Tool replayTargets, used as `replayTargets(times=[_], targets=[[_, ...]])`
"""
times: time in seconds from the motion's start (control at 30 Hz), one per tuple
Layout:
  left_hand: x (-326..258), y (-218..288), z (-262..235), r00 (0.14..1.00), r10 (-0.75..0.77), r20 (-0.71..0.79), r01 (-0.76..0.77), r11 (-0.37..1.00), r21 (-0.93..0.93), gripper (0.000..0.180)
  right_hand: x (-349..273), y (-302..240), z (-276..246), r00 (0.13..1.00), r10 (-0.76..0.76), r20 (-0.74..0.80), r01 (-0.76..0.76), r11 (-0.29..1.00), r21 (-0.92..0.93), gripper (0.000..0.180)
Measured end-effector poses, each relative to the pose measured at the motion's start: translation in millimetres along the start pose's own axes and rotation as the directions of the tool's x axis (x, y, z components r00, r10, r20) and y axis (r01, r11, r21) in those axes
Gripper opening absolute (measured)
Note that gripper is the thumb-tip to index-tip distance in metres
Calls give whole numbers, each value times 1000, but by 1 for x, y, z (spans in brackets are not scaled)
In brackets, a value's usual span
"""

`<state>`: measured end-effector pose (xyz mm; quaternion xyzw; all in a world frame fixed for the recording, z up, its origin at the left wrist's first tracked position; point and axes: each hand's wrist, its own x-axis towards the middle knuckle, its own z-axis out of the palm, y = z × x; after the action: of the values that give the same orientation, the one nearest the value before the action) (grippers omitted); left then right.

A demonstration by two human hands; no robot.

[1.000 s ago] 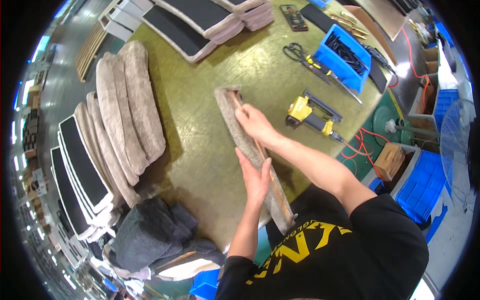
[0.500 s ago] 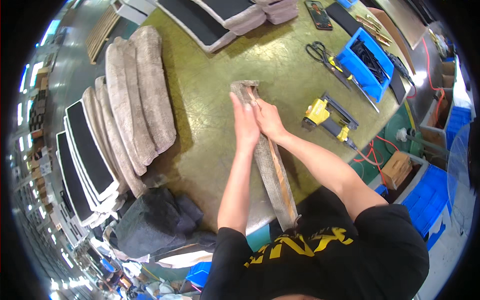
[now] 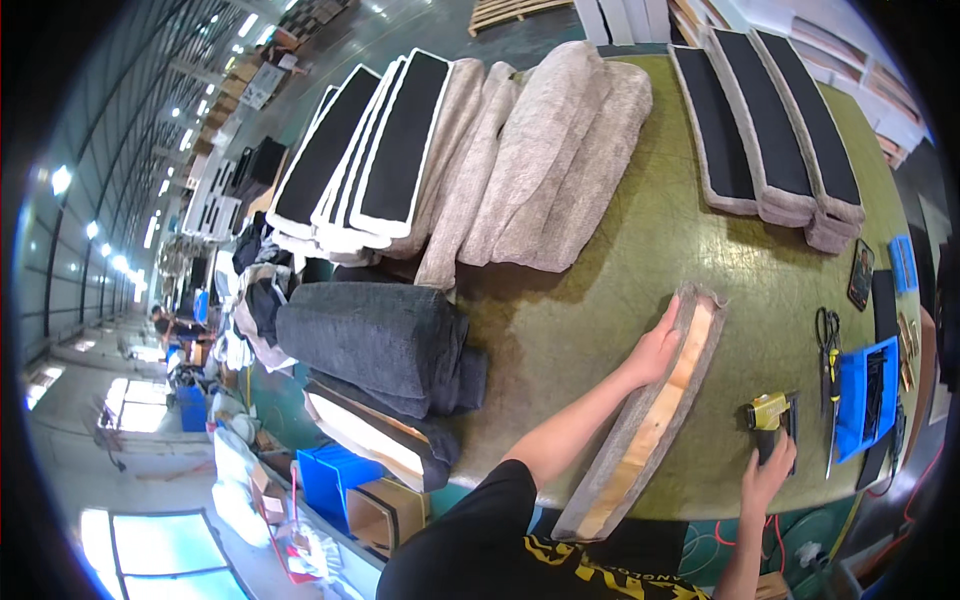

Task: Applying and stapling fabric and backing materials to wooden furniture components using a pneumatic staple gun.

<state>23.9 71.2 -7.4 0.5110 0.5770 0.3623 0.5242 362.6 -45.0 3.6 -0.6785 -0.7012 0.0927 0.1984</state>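
A long wooden strip [image 3: 650,430] wrapped at its sides in grey-beige fabric lies slanting across the green table, its bare wood facing up. My left hand [image 3: 655,352] is closed on its left edge near the far end, fingers partly hidden beneath the fabric. To the right, my right hand [image 3: 768,472] closes round the black handle of a yellow and black staple gun [image 3: 768,411], which rests on the table. Right of the gun lie scissors [image 3: 827,330] and a blue bin [image 3: 866,400] holding dark pieces.
Padded panels with black backs [image 3: 775,120] stand at the far right of the table [image 3: 560,340]. Rolled beige fabric pieces [image 3: 550,150] and more panels [image 3: 400,150] fill the far left. A dark folded cloth [image 3: 370,340] sits at the left edge; a phone [image 3: 860,273] lies right.
My right hand has left the strip and gone right to the staple gun. The strip's bare wood now faces up more fully, with my left hand still on it. The view has swung left.
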Motion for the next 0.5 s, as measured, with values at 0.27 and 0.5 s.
replayTargets(times=[0.27, 0.5], targets=[[18, -50, 12, 996, 78, 35, -77, 997, -29, 62, 6, 43, 12, 965, 111, 239, -87, 990, -108, 87], [11, -39, -16, 996, 46, -77, -62, 973, -223, 62, 120, -44, -59, 562, 269, 782, -696, 665, 271, 38]])
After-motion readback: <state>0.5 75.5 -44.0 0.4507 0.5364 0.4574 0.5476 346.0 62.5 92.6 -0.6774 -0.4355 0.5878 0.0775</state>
